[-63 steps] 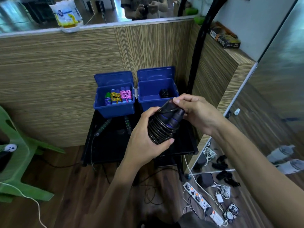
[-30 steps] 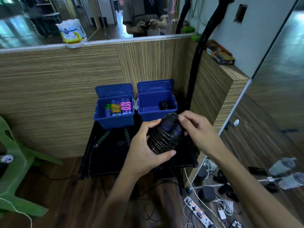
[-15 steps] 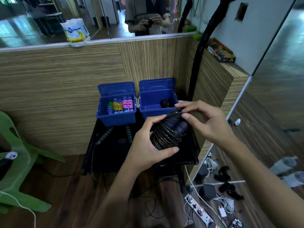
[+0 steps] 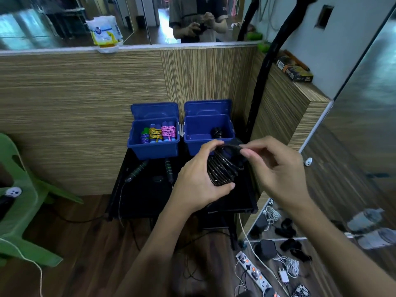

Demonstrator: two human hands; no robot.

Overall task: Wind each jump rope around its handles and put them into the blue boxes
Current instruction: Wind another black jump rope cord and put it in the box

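My left hand [image 4: 198, 182] grips a black jump rope [image 4: 222, 170] wound in coils round its dark handles, held above the black table [image 4: 145, 189]. My right hand [image 4: 274, 170] pinches the rope's last loop at the top of the bundle. Two open blue boxes stand at the table's back. The left blue box [image 4: 153, 147] holds three wound ropes in purple, yellow and pink. The right blue box [image 4: 194, 146] holds one wound black rope [image 4: 216, 132]. An unwound rope with green-banded black handles [image 4: 137, 170] lies on the table in front of the left box.
A striped wooden partition [image 4: 85, 116] rises behind the table, with a mirror above it. A green plastic chair [image 4: 19, 211] stands at the left. On the floor at the right lie a power strip [image 4: 255, 273], chargers and cables. A black pole [image 4: 263, 71] stands beside the right box.
My right hand has pulled the rope's end loop up over the top of the handles. The bundle stays in my left hand above the table.
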